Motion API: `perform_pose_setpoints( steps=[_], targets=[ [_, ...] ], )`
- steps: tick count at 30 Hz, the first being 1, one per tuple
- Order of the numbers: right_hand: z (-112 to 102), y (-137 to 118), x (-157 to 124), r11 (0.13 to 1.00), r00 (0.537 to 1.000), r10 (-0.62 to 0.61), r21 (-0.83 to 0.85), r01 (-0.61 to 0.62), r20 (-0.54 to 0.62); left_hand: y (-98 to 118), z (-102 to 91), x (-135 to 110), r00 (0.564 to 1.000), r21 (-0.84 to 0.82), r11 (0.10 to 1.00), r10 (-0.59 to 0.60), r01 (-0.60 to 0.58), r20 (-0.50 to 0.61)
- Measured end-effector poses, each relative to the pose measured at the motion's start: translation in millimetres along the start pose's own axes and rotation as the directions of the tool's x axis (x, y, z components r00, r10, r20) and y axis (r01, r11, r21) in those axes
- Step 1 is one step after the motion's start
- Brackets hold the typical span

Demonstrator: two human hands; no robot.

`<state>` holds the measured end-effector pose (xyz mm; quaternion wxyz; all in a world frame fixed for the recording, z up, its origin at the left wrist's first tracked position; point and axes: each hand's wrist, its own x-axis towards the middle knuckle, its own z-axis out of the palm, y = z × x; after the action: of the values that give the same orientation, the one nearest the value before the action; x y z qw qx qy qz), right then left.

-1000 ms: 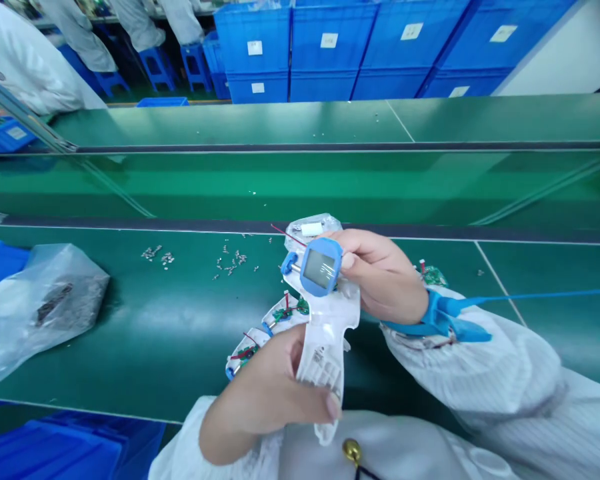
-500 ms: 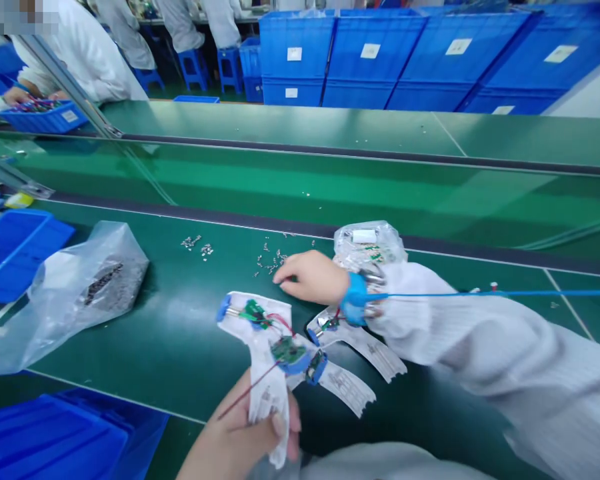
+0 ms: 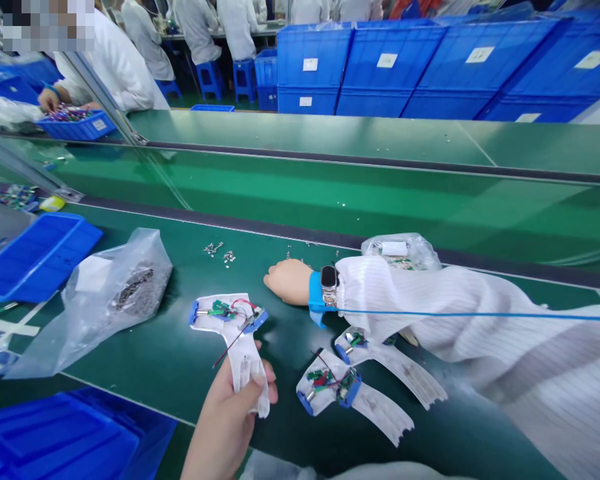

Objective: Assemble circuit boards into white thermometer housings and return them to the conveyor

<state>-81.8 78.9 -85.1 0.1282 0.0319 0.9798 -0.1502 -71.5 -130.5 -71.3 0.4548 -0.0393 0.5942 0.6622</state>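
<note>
My left hand (image 3: 235, 407) grips the handle of a white pistol-shaped plastic shell half (image 3: 243, 360). The shell carries blue end pieces, a metal cylinder, a green circuit board and thin red and dark wires. Just above and to its right is my right hand (image 3: 289, 281), knuckles up, fingers curled and tucked under; whatever they hold is hidden. A blue strap and a watch circle that wrist. Two similar filled shells, a nearer one (image 3: 380, 408) and a farther one (image 3: 405, 373), lie on the green bench to the right. Small metal parts (image 3: 307, 261) lie scattered behind my right hand.
Two little heaps of metal parts (image 3: 229, 257) lie left of centre. Farther left are a clear bag of dark small parts (image 3: 143, 287) and a blue tray (image 3: 40, 260). Another clear bag (image 3: 405, 248) stands behind my right sleeve. A co-worker (image 3: 125, 67) sits across the bench.
My right hand has moved left from the scattered metal parts toward the held shell. My left hand has carried that shell left, away from the two lying shells. The view has shifted somewhat.
</note>
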Motion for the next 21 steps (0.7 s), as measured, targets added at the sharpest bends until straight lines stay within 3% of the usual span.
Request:
perform_pose_setpoints(
  steps=[3, 6, 8, 11, 14, 16, 21],
  targets=[
    [-16.4, -3.8, -24.2, 0.988, 0.996, 0.001, 0.155, 0.014, -0.091, 3.0, 16.3, 9.4, 0.998, -0.054, 0.997, 0.045, -0.047, -0.043],
    [-30.5, -11.3, -66.1, 0.931, 0.984, 0.028, 0.362, 0.037, -0.173, 6.2, 38.3, 14.6, 0.997, -0.141, 0.987, 0.078, -0.077, 0.000],
    [-32.4, -17.2, -95.8, 0.761, 0.972, 0.077, 0.643, 0.087, -0.222, 7.6, 54.8, 13.1, 0.995, -0.171, 0.983, 0.085, -0.074, 0.060],
    [-25.1, -24.2, -129.6, 0.363, 0.944, 0.196, 0.914, 0.182, -0.266, 7.7, 77.5, 4.5, 0.981, -0.191, 0.981, 0.061, -0.024, 0.186],
    [-16.2, -25.8, -149.1, 0.190, 0.921, 0.261, 0.951, 0.244, -0.289, 5.4, 92.7, -6.2, 0.959, -0.183, 0.982, 0.017, 0.037, 0.283],
    [-13.8, -24.2, -158.6, 0.176, 0.911, 0.269, 0.946, 0.271, -0.311, 3.4, 98.6, -12.1, 0.950, -0.171, 0.983, -0.004, 0.060, 0.313],
    [-19.1, -16.9, -180.5, 0.423, 0.890, 0.267, 0.875, 0.237, -0.371, -1.8, 108.3, -22.1, 0.957, -0.086, 0.996, -0.012, 0.038, 0.288]
  ],
)
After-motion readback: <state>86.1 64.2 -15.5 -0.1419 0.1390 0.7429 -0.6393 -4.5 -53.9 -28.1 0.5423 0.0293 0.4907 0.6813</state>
